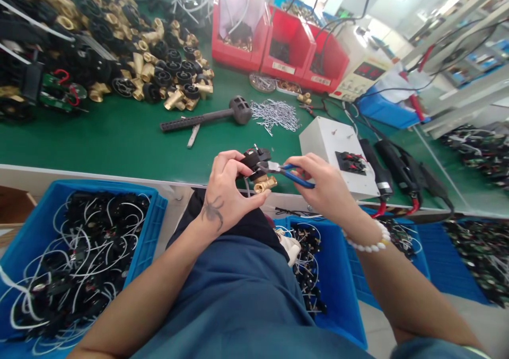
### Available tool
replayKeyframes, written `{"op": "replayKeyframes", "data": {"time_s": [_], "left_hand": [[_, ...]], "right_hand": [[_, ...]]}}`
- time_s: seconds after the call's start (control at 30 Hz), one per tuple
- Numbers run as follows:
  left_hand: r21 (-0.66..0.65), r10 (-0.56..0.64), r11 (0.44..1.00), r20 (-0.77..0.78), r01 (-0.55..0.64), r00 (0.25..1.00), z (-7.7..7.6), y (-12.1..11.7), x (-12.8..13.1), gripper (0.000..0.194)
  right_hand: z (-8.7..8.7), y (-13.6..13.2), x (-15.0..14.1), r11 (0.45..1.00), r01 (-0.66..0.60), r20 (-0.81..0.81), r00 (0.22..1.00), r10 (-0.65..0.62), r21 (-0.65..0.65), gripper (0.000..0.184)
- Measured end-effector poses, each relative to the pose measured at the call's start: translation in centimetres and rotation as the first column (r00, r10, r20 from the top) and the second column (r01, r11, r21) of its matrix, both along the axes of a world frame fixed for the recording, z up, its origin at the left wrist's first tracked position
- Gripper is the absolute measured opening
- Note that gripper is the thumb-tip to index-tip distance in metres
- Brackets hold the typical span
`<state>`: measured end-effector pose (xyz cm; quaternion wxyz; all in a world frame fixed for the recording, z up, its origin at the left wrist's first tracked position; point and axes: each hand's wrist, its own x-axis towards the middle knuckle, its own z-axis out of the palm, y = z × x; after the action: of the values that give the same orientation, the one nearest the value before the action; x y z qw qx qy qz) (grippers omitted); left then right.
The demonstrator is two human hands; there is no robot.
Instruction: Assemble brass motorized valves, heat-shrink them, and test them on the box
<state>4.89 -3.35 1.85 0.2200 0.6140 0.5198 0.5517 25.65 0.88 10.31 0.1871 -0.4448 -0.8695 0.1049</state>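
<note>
My left hand [230, 189] grips a brass valve body with a black housing [255, 158] on top, over the front edge of the bench. Its brass pipe end [264, 184] faces me, near my thumb. My right hand [324, 186] is closed round the blue handles of a pair of pliers [295, 175]. The jaws of the pliers touch the side of the black housing; whether they grip a small part there is too fine to tell. Behind the hands lie a dark mallet [207, 117] and a pile of small metal pins [275, 116].
Brass fittings with black caps [170, 78] are heaped at the back left. Red bins [288, 64] stand behind the pins. A white box with switches [330, 141] sits right of my hands, beside black power screwdrivers [376, 163]. Blue crates [159, 216] with wired parts stand below the bench.
</note>
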Motion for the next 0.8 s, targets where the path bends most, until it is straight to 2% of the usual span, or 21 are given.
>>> {"op": "replayKeyframes", "data": {"time_s": [0.07, 0.13, 0.17, 0.23, 0.27, 0.33, 0.37, 0.4, 0.5, 0.53, 0.57, 0.6, 0.67, 0.7, 0.73, 0.8], "left_hand": [[0.0, -0.01, 1.0, -0.005, 0.01, 1.0, 0.04, 0.01, -0.1, 0.04], [0.002, -0.017, 1.0, -0.01, 0.017, 1.0, 0.11, 0.05, -0.2, 0.039], [0.003, -0.019, 1.0, -0.012, 0.019, 1.0, 0.12, 0.09, -0.25, 0.039], [0.001, -0.017, 1.0, -0.011, 0.017, 1.0, 0.11, 0.17, -0.31, 0.039], [0.001, -0.015, 1.0, -0.01, 0.015, 1.0, 0.09, 0.21, -0.33, 0.039], [0.0, -0.011, 1.0, -0.005, 0.011, 1.0, 0.05, 0.26, -0.34, 0.039], [0.003, -0.011, 1.0, -0.004, 0.011, 1.0, 0.04, 0.27, -0.33, 0.039], [0.005, -0.015, 1.0, -0.007, 0.015, 1.0, 0.05, 0.28, -0.33, 0.039], [0.005, -0.031, 1.0, -0.015, 0.031, 0.999, 0.11, 0.29, -0.36, 0.038], [0.002, -0.033, 0.999, -0.015, 0.033, 0.999, 0.12, 0.3, -0.39, 0.038], [-0.002, -0.032, 0.999, -0.015, 0.032, 0.999, 0.12, 0.31, -0.41, 0.038], [-0.003, -0.028, 1.0, -0.013, 0.028, 1.0, 0.1, 0.33, -0.44, 0.039], [-0.006, -0.022, 1.0, -0.012, 0.022, 1.0, 0.07, 0.35, -0.49, 0.039], [-0.005, -0.023, 1.0, -0.015, 0.023, 1.0, 0.05, 0.36, -0.51, 0.039], [-0.004, -0.026, 1.0, -0.02, 0.026, 0.999, 0.04, 0.37, -0.53, 0.039], [0.004, -0.034, 0.999, -0.032, 0.034, 0.999, 0.05, 0.41, -0.56, 0.038]], "right_hand": [[0.01, 0.18, 0.23, 0.992, 0.073, -0.164, 0.985, -0.056, 0.101, 0.016], [-0.12, 0.25, 0.35, 0.955, 0.192, -0.363, 0.926, -0.101, 0.226, 0.014], [-0.25, 0.29, 0.37, 0.942, 0.217, -0.398, 0.912, -0.102, 0.257, 0.014], [-0.49, 0.37, 0.35, 0.966, 0.131, -0.259, 0.963, -0.071, 0.222, 0.015], [-0.54, 0.41, 0.34, 0.986, 0.053, -0.121, 0.992, -0.035, 0.155, 0.017], [-0.42, 0.44, 0.3, 0.998, -0.051, 0.086, 0.995, 0.049, 0.021, 0.021], [-0.3, 0.41, 0.28, 0.998, -0.054, 0.096, 0.994, 0.052, 0.012, 0.021], [-0.19, 0.37, 0.25, 0.998, -0.014, 0.031, 0.999, 0.013, 0.059, 0.02], [-0.26, 0.38, 0.09, 0.949, 0.184, -0.258, 0.959, -0.117, 0.255, 0.014], [-0.41, 0.48, 0.05, 0.948, 0.182, -0.247, 0.962, -0.117, 0.262, 0.014], [-0.57, 0.62, 0.02, 0.965, 0.132, -0.165, 0.982, -0.096, 0.225, 0.015], [-0.69, 0.77, 0.02, 0.988, 0.053, -0.036, 0.998, -0.049, 0.146, 0.016], [-0.67, 1.02, 0.11, 0.999, -0.052, 0.171, 0.984, 0.052, -0.006, 0.02], [-0.53, 1.07, 0.18, 0.998, -0.054, 0.187, 0.981, 0.056, -0.015, 0.022], [-0.36, 1.05, 0.24, 0.999, -0.025, 0.137, 0.99, 0.02, 0.034, 0.022], [-0.1, 0.86, 0.29, 0.973, 0.11, -0.088, 0.992, -0.094, 0.203, 0.016]]}}
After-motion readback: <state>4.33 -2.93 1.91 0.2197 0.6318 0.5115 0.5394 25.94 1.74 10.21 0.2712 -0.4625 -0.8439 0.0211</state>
